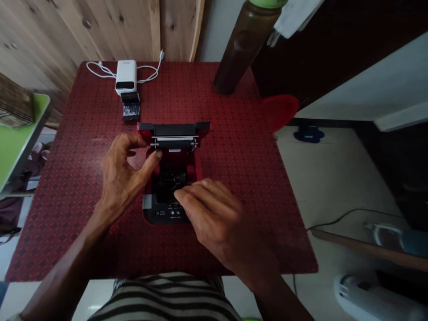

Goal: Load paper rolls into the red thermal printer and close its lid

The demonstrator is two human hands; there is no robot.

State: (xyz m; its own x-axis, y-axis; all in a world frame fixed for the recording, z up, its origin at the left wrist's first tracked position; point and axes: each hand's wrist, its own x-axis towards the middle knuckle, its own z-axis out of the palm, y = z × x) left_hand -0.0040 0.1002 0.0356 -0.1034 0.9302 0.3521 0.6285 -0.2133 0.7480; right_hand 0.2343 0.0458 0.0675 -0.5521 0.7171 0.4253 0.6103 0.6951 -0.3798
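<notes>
On the red worktop [240,178], open red-and-black case [163,215]: left hand [125,176] beside it, fingers apart; right hand [210,214] over it, fingers together, grip indeterminable.

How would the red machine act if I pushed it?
The red machine looks hard and stiff, so it probably won't bend. Its raised lid might swing on its hinge if bumped. It may slide rather than roll on the patterned tabletop, its base looking flat.

Were too blurry to read: tiny labels on red device's btn panel [172,213], faint mark atop white box [126,65]
</notes>
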